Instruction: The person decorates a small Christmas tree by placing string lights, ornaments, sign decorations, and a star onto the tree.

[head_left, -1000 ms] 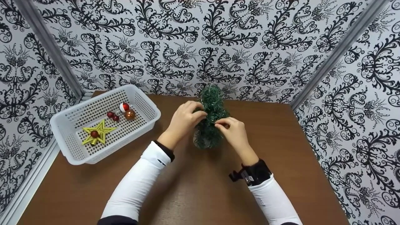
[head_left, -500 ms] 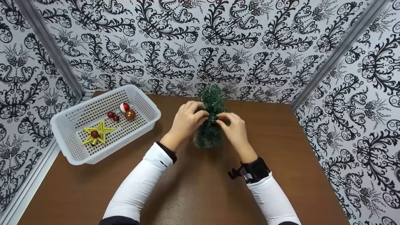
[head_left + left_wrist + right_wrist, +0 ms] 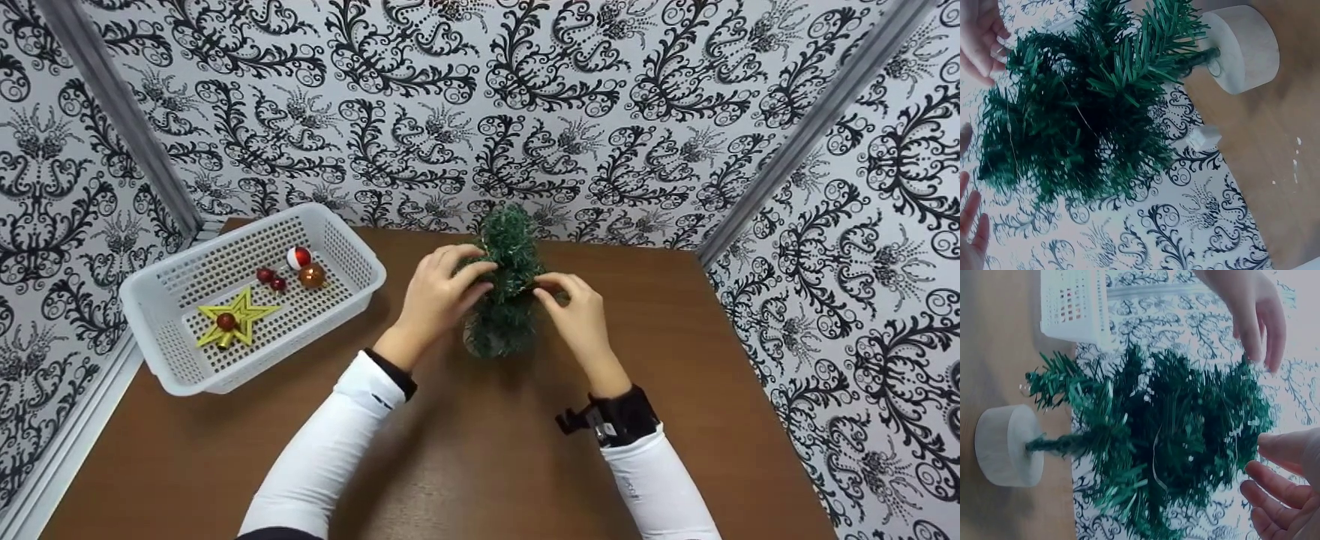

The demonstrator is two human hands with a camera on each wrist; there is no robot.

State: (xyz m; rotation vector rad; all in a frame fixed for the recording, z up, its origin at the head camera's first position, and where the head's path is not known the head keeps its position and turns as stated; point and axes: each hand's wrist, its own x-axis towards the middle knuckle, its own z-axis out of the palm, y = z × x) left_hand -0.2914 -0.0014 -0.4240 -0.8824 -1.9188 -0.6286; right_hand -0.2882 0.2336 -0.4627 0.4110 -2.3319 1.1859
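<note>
A small artificial Christmas tree (image 3: 510, 262) stands on a round pale base (image 3: 1010, 445). A thin pale wire (image 3: 1157, 458) runs over its green branches. My left hand (image 3: 442, 289) is at the tree's left side, fingers bent loosely beside the branches. At the right side is my right hand (image 3: 574, 311), its thumb and forefinger reaching to the branch tips. The right wrist view shows a gap between that thumb (image 3: 1278, 443) and the forefinger. Branches partly hide the left fingertips in the head view.
A white perforated basket (image 3: 255, 367) sits on the brown table (image 3: 465, 465) to the left. In it lie a yellow star (image 3: 251, 311), an orange bauble (image 3: 311, 276), a red-and-white bauble (image 3: 298, 257) and several small red balls. Patterned walls (image 3: 570, 112) enclose the table.
My right hand first moves in toward the tree's middle, then draws back out to the right. My left hand shifts slightly away to the left, its fingers more spread.
</note>
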